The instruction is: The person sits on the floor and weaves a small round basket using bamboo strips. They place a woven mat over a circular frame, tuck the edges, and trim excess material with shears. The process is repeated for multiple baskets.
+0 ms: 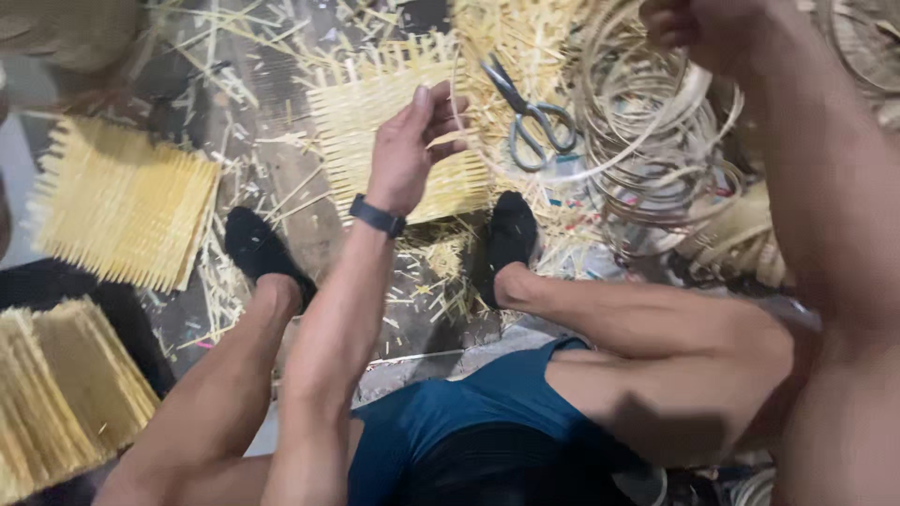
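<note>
Thin pale cane strip (562,173): one long loop, running from left hand across to right hand, passing over scissors and coil.

Left hand (412,141): raised above woven mat, fingers (448,120) pinched shut on near end of cane strip; dark band (378,215) on wrist.

Right hand (712,28): at top edge of view, partly cut off, closed in a fist on upper part of cane strip above the coil.

Coil of cane (656,141): many pale rings bundled loosely, on floor toward far right, just beside scissors.

Scissors (525,117): grey metal, lying on straw litter, handles toward the person, between woven mat and coil.

Woven mat (375,122): yellow slats, square, ragged edges, flat on floor directly under left hand, just beyond right foot.

Second woven mat (122,201): same make, toward left edge of floor, well apart from first.

Stack of yellow slats (56,394): near left corner of floor.

Feet in black socks (262,248): planted on floor either side of left forearm.

Blue shorts (459,412): at near edge of view.

Floor (309,225): dark, worn, strewn with straw offcuts.
</note>
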